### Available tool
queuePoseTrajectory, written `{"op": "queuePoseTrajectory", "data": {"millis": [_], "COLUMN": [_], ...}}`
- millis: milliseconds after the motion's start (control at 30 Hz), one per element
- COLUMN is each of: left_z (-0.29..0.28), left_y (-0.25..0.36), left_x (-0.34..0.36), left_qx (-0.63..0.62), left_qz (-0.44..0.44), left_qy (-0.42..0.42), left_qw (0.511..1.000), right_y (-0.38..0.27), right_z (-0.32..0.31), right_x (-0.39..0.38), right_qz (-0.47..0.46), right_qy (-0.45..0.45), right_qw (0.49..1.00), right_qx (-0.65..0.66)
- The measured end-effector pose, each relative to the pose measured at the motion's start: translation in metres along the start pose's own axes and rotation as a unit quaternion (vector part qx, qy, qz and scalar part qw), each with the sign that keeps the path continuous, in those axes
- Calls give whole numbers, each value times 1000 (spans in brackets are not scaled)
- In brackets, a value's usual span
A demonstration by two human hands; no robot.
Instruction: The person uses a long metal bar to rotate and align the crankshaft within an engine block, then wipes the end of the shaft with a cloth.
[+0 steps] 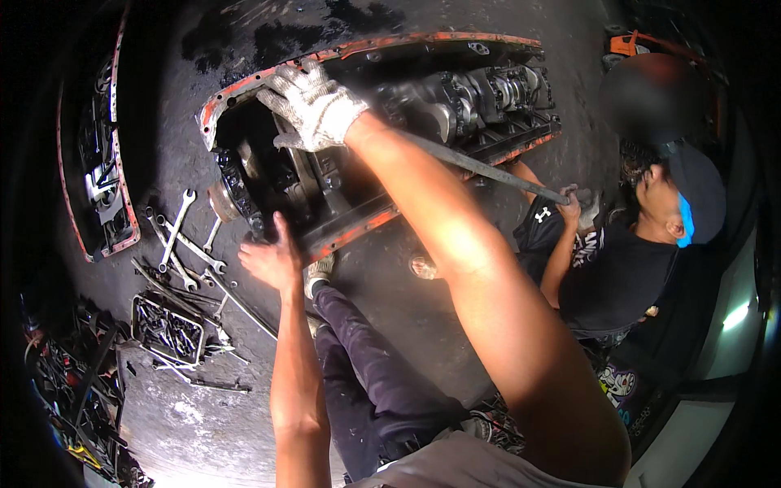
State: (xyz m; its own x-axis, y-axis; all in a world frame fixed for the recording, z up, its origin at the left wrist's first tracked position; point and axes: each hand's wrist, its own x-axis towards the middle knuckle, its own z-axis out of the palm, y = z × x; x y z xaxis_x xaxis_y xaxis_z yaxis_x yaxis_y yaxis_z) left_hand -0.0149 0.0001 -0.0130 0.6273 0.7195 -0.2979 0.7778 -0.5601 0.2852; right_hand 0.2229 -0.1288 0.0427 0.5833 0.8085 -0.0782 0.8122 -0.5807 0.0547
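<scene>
An engine block [358, 232] with an orange-red painted rim lies on the dark floor, its crankshaft [455, 106] exposed inside. My right hand [313, 106], in a white knitted glove, rests over the block's far left part with its fingers spread and nothing held. My left hand [272, 259] is bare, its thumb raised and fingers apart, beside the block's near left corner; whether it touches the metal I cannot tell. A long metal bar [480, 167] runs into the block behind my right forearm, which hides part of it. A co-worker on the right grips its other end.
Several wrenches [176, 230] lie on the floor at the left, around a tray [134, 321] of small tools. Farther left is another orange-rimmed engine part [130, 220]. The co-worker [618, 268] sits or crouches at the right. Tangled parts [77, 390] fill the lower left.
</scene>
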Motion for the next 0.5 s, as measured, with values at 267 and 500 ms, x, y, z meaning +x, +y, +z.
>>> {"op": "queuePoseTrajectory", "data": {"millis": [267, 500], "left_z": [-9, 7], "left_y": [12, 5], "left_x": [-2, 1], "left_qx": [32, 91], "left_qz": [-15, -15], "left_qy": [-7, 52], "left_qw": [999, 994], "right_y": [7, 23], "right_z": [-2, -11], "right_x": [0, 5], "right_qz": [-33, -126], "right_qy": [41, 4], "right_qw": [999, 990], "right_qx": [-5, 57]}}
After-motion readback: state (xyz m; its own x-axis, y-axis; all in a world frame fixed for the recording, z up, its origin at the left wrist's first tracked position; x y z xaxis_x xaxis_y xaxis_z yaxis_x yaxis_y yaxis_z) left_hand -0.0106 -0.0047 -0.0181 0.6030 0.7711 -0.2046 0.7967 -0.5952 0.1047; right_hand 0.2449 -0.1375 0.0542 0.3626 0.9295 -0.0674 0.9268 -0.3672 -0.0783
